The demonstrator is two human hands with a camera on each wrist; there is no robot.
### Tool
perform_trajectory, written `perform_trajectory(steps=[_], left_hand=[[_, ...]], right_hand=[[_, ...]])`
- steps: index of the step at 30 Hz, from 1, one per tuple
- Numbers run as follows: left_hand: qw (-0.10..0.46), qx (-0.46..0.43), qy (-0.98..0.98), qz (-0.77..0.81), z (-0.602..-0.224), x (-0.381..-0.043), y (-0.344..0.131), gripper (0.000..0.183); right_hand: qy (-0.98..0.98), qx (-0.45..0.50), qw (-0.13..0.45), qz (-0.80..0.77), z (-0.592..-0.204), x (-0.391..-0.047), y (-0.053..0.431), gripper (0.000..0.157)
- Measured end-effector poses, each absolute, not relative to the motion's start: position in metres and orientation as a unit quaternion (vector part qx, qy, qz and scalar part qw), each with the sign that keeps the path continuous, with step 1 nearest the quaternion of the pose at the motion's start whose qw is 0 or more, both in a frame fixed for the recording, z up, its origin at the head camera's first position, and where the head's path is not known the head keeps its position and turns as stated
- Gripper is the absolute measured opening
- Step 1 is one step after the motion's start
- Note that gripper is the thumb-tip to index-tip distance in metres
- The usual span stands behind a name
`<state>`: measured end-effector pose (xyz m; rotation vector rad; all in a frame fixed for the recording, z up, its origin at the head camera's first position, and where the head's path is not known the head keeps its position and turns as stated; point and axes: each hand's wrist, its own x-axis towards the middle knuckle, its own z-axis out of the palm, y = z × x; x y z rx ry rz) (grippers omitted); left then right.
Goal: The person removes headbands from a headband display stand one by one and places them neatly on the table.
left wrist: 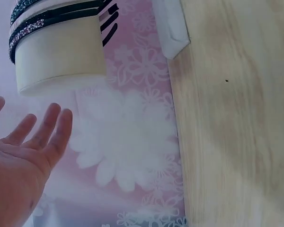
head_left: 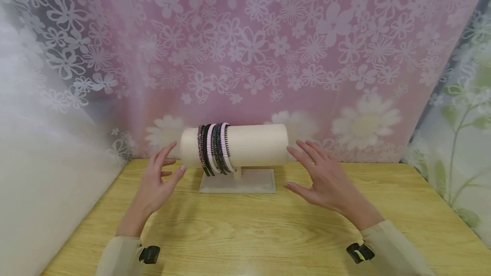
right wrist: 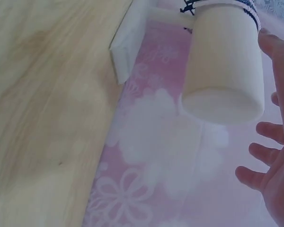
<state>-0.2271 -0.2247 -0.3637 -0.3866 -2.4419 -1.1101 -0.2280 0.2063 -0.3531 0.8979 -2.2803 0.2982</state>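
A cream padded roll (head_left: 258,145) lies crosswise on a short post above a flat pale base (head_left: 238,181). Several headbands (head_left: 215,148), dark glittery ones and pale pink ones with small comb teeth, sit side by side round its left half. Just off the roll's left end is my left hand (head_left: 157,182), its fingers spread and holding nothing. My right hand (head_left: 326,178) is at the right end, fingers also spread, with nothing in it. In the left wrist view a gap shows between the left fingers (left wrist: 61,132) and the roll's end (left wrist: 61,61).
The stand is on a wood-grain table (head_left: 230,233). Behind it hangs a pink curtain (head_left: 268,54) with white flowers. Pale sheeting (head_left: 46,152) borders the left side, and a leaf-patterned curtain (head_left: 460,139) the right. Each sleeve has a black clip (head_left: 149,254) near the wrist.
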Motion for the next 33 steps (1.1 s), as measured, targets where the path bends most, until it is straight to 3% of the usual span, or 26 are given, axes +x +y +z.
perform_trajectory(steps=[10,26,33], left_hand=[[0.210,-0.144,-0.873,-0.416,-0.356,-0.248,-0.218,0.061],[0.181,-0.139,-0.873,-0.432,-0.348,-0.280,-0.217,0.056],[0.140,-0.128,-0.877,-0.441,-0.349,-0.287,-0.218,0.057]], right_hand=[[-0.828,0.398,0.376,0.122,-0.335,-0.244,0.177,0.075],[-0.825,0.426,0.353,0.116,-0.315,-0.271,0.149,0.073],[-0.822,0.435,0.344,0.130,-0.308,-0.283,0.132,0.072]])
